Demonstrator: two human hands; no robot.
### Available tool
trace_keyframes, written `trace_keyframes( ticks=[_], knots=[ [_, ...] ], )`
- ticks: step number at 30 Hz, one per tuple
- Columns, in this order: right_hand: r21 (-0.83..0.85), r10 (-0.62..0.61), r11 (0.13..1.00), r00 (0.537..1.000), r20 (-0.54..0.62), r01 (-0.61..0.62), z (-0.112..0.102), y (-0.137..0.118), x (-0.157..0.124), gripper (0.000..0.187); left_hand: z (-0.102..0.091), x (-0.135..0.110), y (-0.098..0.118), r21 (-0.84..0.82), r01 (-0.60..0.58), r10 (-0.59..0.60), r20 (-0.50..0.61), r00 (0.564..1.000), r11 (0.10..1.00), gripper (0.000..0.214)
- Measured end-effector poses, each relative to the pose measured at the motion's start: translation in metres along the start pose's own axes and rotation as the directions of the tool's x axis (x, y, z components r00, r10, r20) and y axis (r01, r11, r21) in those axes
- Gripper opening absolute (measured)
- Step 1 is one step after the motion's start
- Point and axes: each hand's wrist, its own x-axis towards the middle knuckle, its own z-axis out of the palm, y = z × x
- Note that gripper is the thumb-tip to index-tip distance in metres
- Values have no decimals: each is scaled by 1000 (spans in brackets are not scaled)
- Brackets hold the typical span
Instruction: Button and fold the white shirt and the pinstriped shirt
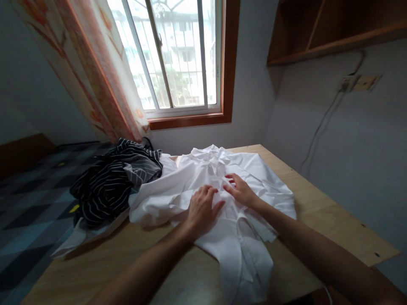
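A white shirt (pixel 190 169) lies spread and wrinkled on the wooden table (pixel 321 203), its collar towards the window and its lower end reaching the near side. My left hand (pixel 203 207) rests on the middle of the shirt, thumb apart from the fingers. Just to its right, my right hand (pixel 238 189) is over the shirt front with fingers slightly curled and spread. Neither hand visibly grips the cloth. Whether the right fingertips touch the fabric I cannot tell.
A heap of black striped clothing (pixel 108 186) lies at the table's left, beside a bed with a checked cover (pixel 34 195). A curtain (pixel 92 72) hangs by the window (pixel 178 55). A wooden shelf (pixel 337 46) and a socket with a cord (pixel 346 83) are on the right wall.
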Motion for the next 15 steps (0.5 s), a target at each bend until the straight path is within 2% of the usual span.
trace_keyframes(
  ticks=[1,3,5,7,9,11,13,15],
  knots=[
    [-53,-67,996,997,34,69,-6,-1,-21,37,0,-15,2,-29,-62,66,129,990,998,27],
    [-125,-136,979,976,168,158,-18,-3,-60,37,0,-38,1,-74,-174,188,316,930,982,33],
    [-234,-163,943,942,295,236,-31,-1,-86,31,-2,-49,-7,-80,-269,278,409,869,960,36],
    [-369,-185,868,907,379,331,-42,7,-99,22,-9,-52,-19,-55,-374,359,435,826,926,39],
    [-469,-211,781,881,424,413,-55,18,-101,31,-23,-48,-36,-11,-469,430,417,801,883,39],
    [-513,-223,734,871,437,445,-72,29,-98,39,-46,-40,-56,47,-505,453,377,808,862,35],
    [-555,-209,717,890,405,421,-91,38,-92,38,-69,-32,-74,92,-471,411,364,836,877,32],
    [-603,-172,706,916,363,372,-108,43,-86,34,-86,-27,-87,133,-460,378,396,837,878,29]
  ],
)
